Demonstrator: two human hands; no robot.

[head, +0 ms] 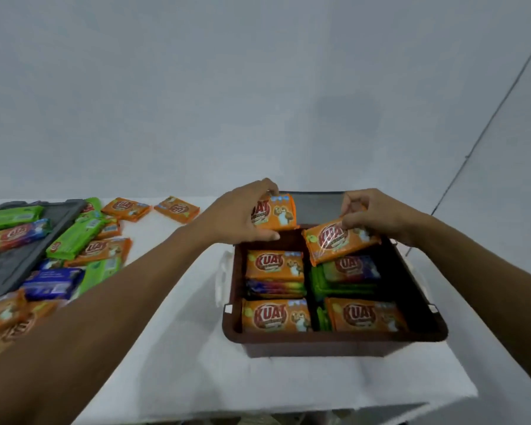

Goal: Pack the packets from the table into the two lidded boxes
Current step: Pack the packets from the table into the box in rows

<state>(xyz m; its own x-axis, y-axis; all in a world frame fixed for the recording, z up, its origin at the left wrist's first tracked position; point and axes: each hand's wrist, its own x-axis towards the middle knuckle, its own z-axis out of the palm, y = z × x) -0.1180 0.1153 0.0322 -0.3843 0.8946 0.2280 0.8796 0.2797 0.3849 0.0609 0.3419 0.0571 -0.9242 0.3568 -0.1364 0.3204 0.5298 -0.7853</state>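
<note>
Packets show in three places in the head view, the only one there is. Two are in the hands, above the far end of the brown box (334, 340), which stands on the white-covered bench (181, 317) to the person's front right. The left hand (249, 216) grips an orange packet (278, 214), thumb under and fingers over its top edge. It holds the packet tipped up on edge over the far-left slot, which looks unfilled. The right hand (368, 216) pinches a second orange packet (337, 242) by its far edge. This one slopes down toward the person above the far-right slot, with its near edge over the middle-right stack; whether it touches that stack cannot be told.

Both held packets have their long axis running left to right, the same way as the packed stacks (275, 315) in the four nearer slots. The coming move is therefore judged to be a short lowering straight down with no turn needed, and each hand is nearest its own side.

A grey panel (316, 207), probably the lid, stands behind the box. More loose packets (74, 250) lie well apart to the left, some on a dark grey tray (0, 265).
</note>
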